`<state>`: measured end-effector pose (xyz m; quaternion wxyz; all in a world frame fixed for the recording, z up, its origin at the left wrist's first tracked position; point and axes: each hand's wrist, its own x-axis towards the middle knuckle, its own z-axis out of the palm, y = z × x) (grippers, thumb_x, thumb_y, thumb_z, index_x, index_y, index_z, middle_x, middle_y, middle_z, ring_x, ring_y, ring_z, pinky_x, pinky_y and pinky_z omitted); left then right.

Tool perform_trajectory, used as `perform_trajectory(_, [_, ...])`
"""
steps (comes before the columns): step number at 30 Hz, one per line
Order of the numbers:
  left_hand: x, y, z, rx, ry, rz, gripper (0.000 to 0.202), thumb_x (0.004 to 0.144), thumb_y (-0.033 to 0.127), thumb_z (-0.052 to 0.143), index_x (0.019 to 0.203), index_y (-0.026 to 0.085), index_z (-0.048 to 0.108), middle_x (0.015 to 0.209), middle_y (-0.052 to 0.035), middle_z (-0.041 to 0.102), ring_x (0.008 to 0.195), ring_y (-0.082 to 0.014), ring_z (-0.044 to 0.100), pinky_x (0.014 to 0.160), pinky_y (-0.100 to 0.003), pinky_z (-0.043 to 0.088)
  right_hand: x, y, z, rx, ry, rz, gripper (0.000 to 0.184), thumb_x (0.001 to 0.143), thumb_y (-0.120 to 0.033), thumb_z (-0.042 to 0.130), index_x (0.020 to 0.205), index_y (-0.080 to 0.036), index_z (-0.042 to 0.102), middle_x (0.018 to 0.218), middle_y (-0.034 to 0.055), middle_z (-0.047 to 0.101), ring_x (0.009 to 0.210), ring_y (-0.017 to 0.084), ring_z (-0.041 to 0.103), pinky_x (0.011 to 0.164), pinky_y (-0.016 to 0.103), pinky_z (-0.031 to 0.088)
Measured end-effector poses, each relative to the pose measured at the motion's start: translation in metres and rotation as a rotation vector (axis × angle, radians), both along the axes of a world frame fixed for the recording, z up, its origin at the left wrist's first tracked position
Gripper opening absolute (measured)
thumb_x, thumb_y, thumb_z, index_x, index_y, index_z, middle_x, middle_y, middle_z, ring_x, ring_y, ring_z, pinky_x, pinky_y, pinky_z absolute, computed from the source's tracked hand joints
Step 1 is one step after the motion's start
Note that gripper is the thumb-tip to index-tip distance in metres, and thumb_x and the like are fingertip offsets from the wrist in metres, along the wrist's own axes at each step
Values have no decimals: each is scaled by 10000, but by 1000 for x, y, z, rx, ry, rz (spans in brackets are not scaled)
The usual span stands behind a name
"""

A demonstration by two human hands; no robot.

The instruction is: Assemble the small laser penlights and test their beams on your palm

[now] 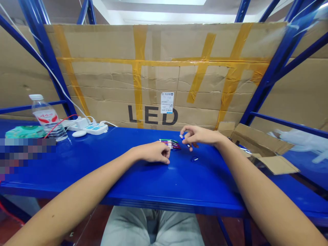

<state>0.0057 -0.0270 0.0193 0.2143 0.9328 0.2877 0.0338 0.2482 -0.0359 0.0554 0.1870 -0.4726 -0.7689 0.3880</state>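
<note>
Left arm: we see it enter from the lower left corner and slant up to the centre, the left hand [156, 152] lying palm down at the blue table [77, 167], wrist nearly straight.
Left fingers: we see them curled narrow, thumb tip near the forefinger; whether anything sits inside the curl we cannot tell, as the palm faces away.
Right arm: we see it rise from the lower right corner, with the right hand [196, 134] above the table, right of centre, bent at the wrist and pointing left.
Right fingers: we see thumb and forefinger pinching a small blue piece [183, 139], tilted, its pale end at the upper left; the fingers cover part of it.
Row of pens: we find the coloured pens [172, 144] side by side at the centre, just beyond the left hand, which hides their left ends; contact we cannot tell.
Small dark item: we see this curved item [196, 159] on the table below the right hand, too small to make out.
Cardboard box: we see the open box [279, 164] at the right, behind the right forearm; its slim contents are hard to tell.
Left edge: blocky blurring hides what lies below the green packet [24, 132].
</note>
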Motion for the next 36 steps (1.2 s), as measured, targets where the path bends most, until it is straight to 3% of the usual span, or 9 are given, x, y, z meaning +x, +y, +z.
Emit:
perform_trajectory(5, [5, 5, -12, 373, -49, 64, 170, 889, 246, 510, 913, 178, 664, 948, -64, 695, 865, -196, 617, 726, -273, 420, 20, 14, -30, 127, -99, -327, 314, 744, -262, 689, 979, -165, 503, 672, 29, 667, 525, 160, 640, 409, 223, 405])
perform_trajectory(9, [6, 11, -23, 444, 34, 95, 221, 904, 294, 495, 994, 207, 677, 1003, -78, 705, 905, -237, 641, 732, -307, 442, 12, 15, -35, 244, -77, -386, 236, 777, -248, 654, 955, -167, 521, 636, 21, 668, 512, 142, 626, 436, 214, 412])
perform_trajectory(13, [9, 11, -26, 456, 72, 108, 245, 899, 317, 493, 1000, 207, 688, 1022, -90, 703, 914, -251, 645, 717, -312, 453, 9, 15, -37, 290, -53, -349, 207, 792, -266, 635, 950, -171, 542, 589, -5, 645, 486, 123, 602, 480, 216, 431])
perform_trajectory(17, [8, 9, -23, 411, 56, 75, 200, 869, 233, 513, 962, 208, 688, 1027, -66, 704, 931, -227, 638, 741, -290, 446, 7, 15, -40, 242, -16, -233, 219, 798, -296, 625, 959, -183, 530, 579, -23, 626, 487, 124, 592, 478, 220, 432])
perform_trajectory(25, [-6, 9, -7, 243, 48, 9, 148, 804, 151, 521, 873, 192, 645, 822, -28, 679, 711, -156, 586, 614, -237, 383, -5, 3, -38, 63, -5, -23, 312, 746, -335, 675, 900, -206, 436, 676, -12, 641, 560, 142, 611, 448, 214, 413])
perform_trajectory(30, [-14, 14, -3, 338, 106, 74, 233, 795, 164, 525, 985, 198, 656, 889, -65, 682, 761, -190, 603, 632, -257, 391, -10, 3, -42, 99, -66, 15, 278, 722, -339, 696, 855, -186, 506, 698, 0, 642, 572, 127, 587, 465, 208, 400])
perform_trajectory(33, [-14, 17, -8, 385, 132, 61, 276, 821, 188, 529, 1058, 214, 668, 990, -88, 692, 851, -218, 627, 695, -275, 416, -14, 3, -46, 143, -107, 37, 255, 701, -334, 713, 830, -179, 557, 659, -23, 603, 523, 101, 518, 470, 211, 397])
perform_trajectory(36, [-12, 20, -14, 401, 139, 40, 253, 831, 174, 520, 1019, 205, 687, 989, -95, 697, 864, -222, 634, 718, -279, 421, -21, 1, -47, 155, -128, 75, 230, 705, -343, 707, 806, -176, 586, 622, -37, 563, 505, 98, 501, 472, 215, 394])
